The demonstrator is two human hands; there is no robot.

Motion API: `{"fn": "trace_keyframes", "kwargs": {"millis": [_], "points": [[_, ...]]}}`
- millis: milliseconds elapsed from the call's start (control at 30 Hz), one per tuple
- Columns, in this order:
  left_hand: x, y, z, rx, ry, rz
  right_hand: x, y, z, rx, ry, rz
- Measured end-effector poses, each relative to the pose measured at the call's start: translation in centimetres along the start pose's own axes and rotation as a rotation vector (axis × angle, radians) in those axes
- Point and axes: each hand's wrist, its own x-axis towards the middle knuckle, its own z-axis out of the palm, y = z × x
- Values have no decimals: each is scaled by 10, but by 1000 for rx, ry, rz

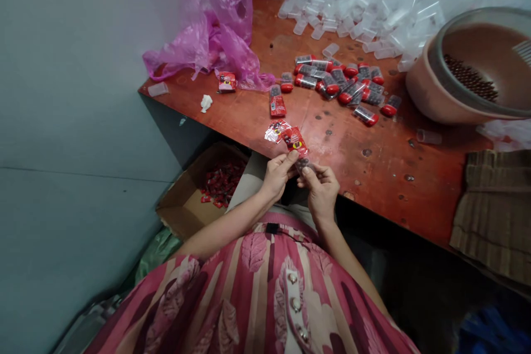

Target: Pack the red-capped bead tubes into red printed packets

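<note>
Over the table's front edge, my left hand [279,174] pinches a red printed card [295,141] near its lower end. My right hand [320,185] grips the small clear tube [304,164] of dark balls just below that card; its lower end is hidden by my fingers. Just beyond lies another red and white card [276,130], partly overlapped by the held one. Farther back rests a filled tube with a red card on it [277,102]. A heap of filled clear tubes with red caps [344,80] spreads to the right.
A bowl [427,77] with brown balls [470,77] stands at right, before a pile of empty clear tubes [365,5]. A pink plastic bag [215,27] and a red packet [226,82] lie at left. Below, a cardboard box [178,207] holds red packets. Corrugated cardboard [493,215] sits front right.
</note>
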Motion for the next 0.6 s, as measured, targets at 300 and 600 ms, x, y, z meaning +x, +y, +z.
{"fn": "trace_keyframes", "kwargs": {"millis": [300,600], "points": [[3,-6,-1,-18,-10,-97,-6,6,4,-124,1,-73],[-4,-12,-6,25,-31,-36,8,9,6,248,-40,171]]}}
